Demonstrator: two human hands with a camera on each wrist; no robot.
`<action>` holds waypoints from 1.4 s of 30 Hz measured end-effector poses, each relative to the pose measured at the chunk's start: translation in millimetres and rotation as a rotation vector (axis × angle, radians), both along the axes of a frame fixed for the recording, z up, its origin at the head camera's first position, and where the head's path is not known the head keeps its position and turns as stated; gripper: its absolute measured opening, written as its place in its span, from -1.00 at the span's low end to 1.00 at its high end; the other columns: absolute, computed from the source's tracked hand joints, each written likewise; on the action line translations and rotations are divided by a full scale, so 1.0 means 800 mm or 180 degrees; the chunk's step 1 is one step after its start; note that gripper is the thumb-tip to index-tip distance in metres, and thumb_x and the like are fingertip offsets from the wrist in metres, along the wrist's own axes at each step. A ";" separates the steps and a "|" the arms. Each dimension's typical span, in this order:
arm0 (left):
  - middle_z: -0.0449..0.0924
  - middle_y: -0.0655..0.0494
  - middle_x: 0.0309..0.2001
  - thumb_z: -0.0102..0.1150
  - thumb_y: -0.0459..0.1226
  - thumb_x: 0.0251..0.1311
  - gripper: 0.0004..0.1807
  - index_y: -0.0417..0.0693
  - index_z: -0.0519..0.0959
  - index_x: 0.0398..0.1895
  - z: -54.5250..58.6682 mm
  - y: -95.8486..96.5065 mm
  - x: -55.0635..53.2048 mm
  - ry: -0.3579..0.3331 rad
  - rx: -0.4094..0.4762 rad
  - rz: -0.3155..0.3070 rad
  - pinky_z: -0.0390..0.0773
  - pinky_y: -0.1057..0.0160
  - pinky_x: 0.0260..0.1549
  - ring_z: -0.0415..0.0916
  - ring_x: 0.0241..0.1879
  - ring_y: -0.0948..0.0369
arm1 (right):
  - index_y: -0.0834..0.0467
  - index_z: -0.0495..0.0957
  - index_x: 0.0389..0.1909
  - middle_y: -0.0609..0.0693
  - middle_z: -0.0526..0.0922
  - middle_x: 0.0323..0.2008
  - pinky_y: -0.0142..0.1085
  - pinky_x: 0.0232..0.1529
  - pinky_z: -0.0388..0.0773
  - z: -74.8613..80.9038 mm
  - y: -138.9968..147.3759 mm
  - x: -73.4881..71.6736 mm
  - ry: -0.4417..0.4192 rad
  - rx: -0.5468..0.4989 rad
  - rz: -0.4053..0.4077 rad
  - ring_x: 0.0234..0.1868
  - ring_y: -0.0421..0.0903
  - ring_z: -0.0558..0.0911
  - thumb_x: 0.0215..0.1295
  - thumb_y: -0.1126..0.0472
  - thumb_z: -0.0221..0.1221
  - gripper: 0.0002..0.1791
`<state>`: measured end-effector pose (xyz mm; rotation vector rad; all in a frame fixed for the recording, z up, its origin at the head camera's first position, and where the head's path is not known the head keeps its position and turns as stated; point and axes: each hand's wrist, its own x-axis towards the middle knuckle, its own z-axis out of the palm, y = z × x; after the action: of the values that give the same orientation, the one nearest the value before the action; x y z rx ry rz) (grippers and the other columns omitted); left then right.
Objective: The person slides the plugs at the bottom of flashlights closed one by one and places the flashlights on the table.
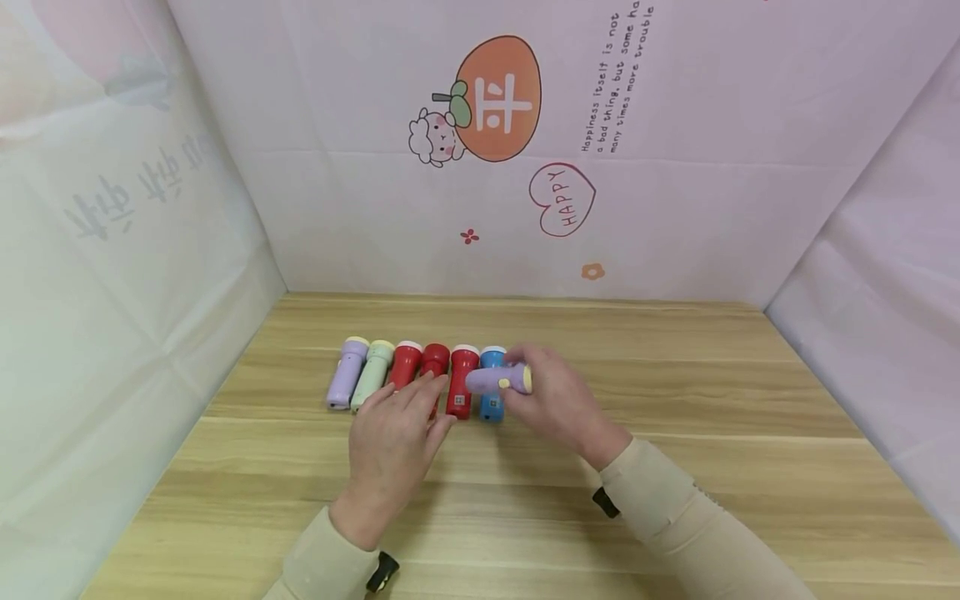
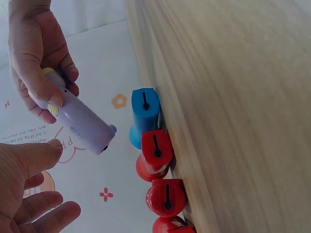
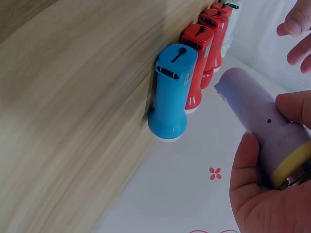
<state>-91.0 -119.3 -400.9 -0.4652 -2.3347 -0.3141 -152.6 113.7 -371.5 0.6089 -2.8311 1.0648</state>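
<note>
My right hand (image 1: pixel 558 404) grips a light purple flashlight (image 1: pixel 483 382) by its yellow-rimmed head end, thumb and fingers around it. The flashlight is raised over the right end of a row, its tail toward my left hand. My left hand (image 1: pixel 393 429) hovers over the row's middle with fingers extended and holds nothing. Beneath it are three red flashlights (image 1: pixel 464 379), partly covered by the fingers. A blue flashlight (image 3: pixel 170 97) ends the row on the right, overlapped by the held one in the head view. At the left lie a pale green flashlight (image 1: pixel 372 377) and another purple flashlight (image 1: pixel 347 377).
The row lies on a wood-grain table (image 1: pixel 525 517), heads toward the back. A printed white cloth (image 1: pixel 337 208) hangs behind, and more cloth covers both sides. Each sleeve has a small black device (image 1: pixel 383 572) under the cuff.
</note>
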 end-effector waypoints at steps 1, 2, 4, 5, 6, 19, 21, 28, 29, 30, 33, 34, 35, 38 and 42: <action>0.79 0.02 0.03 0.65 -0.06 0.02 -0.36 -0.02 0.70 0.20 0.000 0.000 0.000 0.0011 0.0008 -0.0008 0.68 -0.05 0.10 0.77 0.02 0.09 | 0.17 0.47 0.22 0.10 0.62 0.03 -0.30 -0.37 0.64 0.000 0.000 -0.001 -0.0075 -0.0091 -0.0025 -0.21 -0.02 0.60 0.27 0.16 0.35 -0.48; 0.80 0.02 0.03 0.65 -0.07 0.02 -0.37 -0.03 0.70 0.20 0.000 0.000 0.000 0.0021 0.0014 -0.0015 0.68 -0.05 0.09 0.77 0.02 0.09 | 0.17 0.44 0.25 0.09 0.62 0.04 -0.30 -0.38 0.65 0.000 0.001 -0.002 -0.0152 -0.0170 -0.0063 -0.21 -0.03 0.61 0.27 0.17 0.34 -0.45; 0.80 0.01 0.02 0.65 -0.08 0.03 -0.38 -0.03 0.70 0.19 -0.001 0.000 0.000 0.0032 0.0021 -0.0024 0.68 -0.04 0.09 0.77 0.02 0.09 | 0.19 0.38 0.27 0.10 0.64 0.02 -0.29 -0.32 0.69 0.001 0.002 -0.003 -0.0240 -0.0304 -0.0117 -0.21 -0.05 0.64 0.24 0.19 0.33 -0.40; 0.80 0.01 0.02 0.65 -0.08 0.03 -0.38 -0.03 0.71 0.19 -0.001 -0.001 0.000 0.0034 0.0022 -0.0028 0.68 -0.05 0.09 0.77 0.02 0.09 | 0.22 0.37 0.28 0.11 0.65 0.01 -0.27 -0.27 0.70 0.001 0.002 -0.005 -0.0247 -0.0350 -0.0125 -0.19 -0.05 0.65 0.24 0.20 0.33 -0.38; 0.80 0.01 0.02 0.65 -0.07 0.03 -0.38 -0.03 0.70 0.19 -0.001 -0.001 0.000 0.0031 0.0022 -0.0033 0.68 -0.04 0.09 0.77 0.02 0.09 | 0.22 0.35 0.29 0.10 0.65 0.00 -0.25 -0.22 0.72 0.001 0.003 -0.005 -0.0252 -0.0388 -0.0135 -0.18 -0.05 0.66 0.24 0.20 0.33 -0.37; 0.74 -0.09 0.13 0.60 0.06 0.04 -0.26 -0.13 0.65 0.23 -0.001 -0.002 -0.001 0.0012 -0.0299 0.0001 0.66 -0.05 0.13 0.73 0.10 -0.01 | 0.29 0.16 0.47 0.24 0.55 0.21 0.02 0.17 0.67 -0.005 0.010 -0.021 -0.0496 -0.0645 -0.0247 0.13 0.10 0.65 0.36 0.17 0.25 -0.25; 0.70 -0.11 0.19 0.56 0.12 0.07 -0.21 -0.14 0.61 0.29 -0.002 -0.003 -0.001 -0.0075 -0.0373 0.0018 0.62 -0.09 0.19 0.70 0.14 -0.04 | 0.29 0.14 0.49 0.26 0.55 0.22 0.03 0.17 0.67 -0.006 0.010 -0.024 -0.0543 -0.0637 -0.0292 0.15 0.13 0.66 0.37 0.15 0.26 -0.22; 0.48 -0.20 0.42 0.38 0.28 0.14 -0.01 -0.14 0.41 0.49 -0.002 -0.003 0.001 -0.0514 -0.0704 0.0160 0.39 -0.22 0.40 0.46 0.39 -0.16 | 0.31 0.10 0.53 0.30 0.57 0.23 0.07 0.15 0.68 -0.009 0.015 -0.033 -0.0658 -0.0514 -0.0401 0.17 0.19 0.66 0.42 0.09 0.24 -0.19; 0.44 -0.20 0.46 0.36 0.31 0.14 0.02 -0.14 0.38 0.52 -0.001 -0.003 0.002 -0.0607 -0.0742 0.0190 0.36 -0.23 0.42 0.41 0.43 -0.17 | 0.31 0.09 0.53 0.31 0.56 0.24 0.08 0.16 0.67 -0.009 0.015 -0.034 -0.0678 -0.0499 -0.0417 0.17 0.19 0.66 0.43 0.08 0.24 -0.18; 0.39 -0.21 0.49 0.32 0.34 0.15 0.06 -0.14 0.34 0.54 -0.001 -0.003 0.003 -0.0700 -0.0783 0.0224 0.32 -0.24 0.44 0.36 0.47 -0.17 | 0.31 0.08 0.53 0.31 0.56 0.24 0.08 0.16 0.67 -0.010 0.016 -0.035 -0.0695 -0.0492 -0.0434 0.18 0.18 0.66 0.43 0.07 0.24 -0.17; 0.24 -0.21 0.57 0.19 0.44 0.16 0.15 -0.11 0.21 0.62 0.000 -0.003 0.006 -0.0992 -0.0884 0.0319 0.21 -0.28 0.49 0.19 0.56 -0.18 | 0.33 0.15 0.49 0.31 0.57 0.23 0.10 0.18 0.65 -0.012 0.017 -0.040 -0.0710 -0.0498 -0.0413 0.18 0.18 0.66 0.43 0.09 0.22 -0.23; 0.19 -0.21 0.60 0.15 0.46 0.17 0.17 -0.10 0.17 0.64 0.001 -0.003 0.007 -0.1082 -0.0902 0.0344 0.19 -0.29 0.50 0.14 0.58 -0.19 | 0.33 0.19 0.46 0.30 0.59 0.22 0.10 0.18 0.65 -0.013 0.017 -0.041 -0.0717 -0.0504 -0.0421 0.17 0.16 0.66 0.43 0.09 0.23 -0.26; 0.14 -0.21 0.61 0.12 0.48 0.17 0.19 -0.09 0.13 0.65 0.001 -0.003 0.008 -0.1170 -0.0908 0.0363 0.16 -0.30 0.51 0.09 0.60 -0.19 | 0.33 0.24 0.43 0.29 0.61 0.20 0.09 0.17 0.66 -0.014 0.017 -0.043 -0.0715 -0.0508 -0.0415 0.15 0.15 0.67 0.42 0.09 0.23 -0.31; 0.03 -0.22 0.65 0.06 0.53 0.15 0.24 -0.08 0.07 0.68 0.000 -0.004 0.010 -0.1363 -0.0921 0.0411 0.10 -0.34 0.52 -0.01 0.63 -0.20 | 0.33 0.37 0.32 0.27 0.66 0.13 0.07 0.13 0.68 -0.016 0.018 -0.048 -0.0719 -0.0502 -0.0402 0.07 0.11 0.70 0.42 0.10 0.24 -0.41; -0.06 -0.23 0.67 0.09 0.57 0.08 0.32 -0.09 0.02 0.69 0.000 -0.005 0.012 -0.1511 -0.0900 0.0433 0.06 -0.37 0.52 -0.08 0.64 -0.21 | 0.35 0.40 0.30 0.26 0.66 0.11 0.06 0.12 0.69 -0.018 0.018 -0.053 -0.0781 -0.0412 -0.0437 0.02 0.09 0.70 0.43 0.07 0.25 -0.41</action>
<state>-81.4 -123.5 -401.2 -0.3931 -2.8782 -0.0251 -194.7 127.9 -386.0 0.2862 -2.9203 1.3687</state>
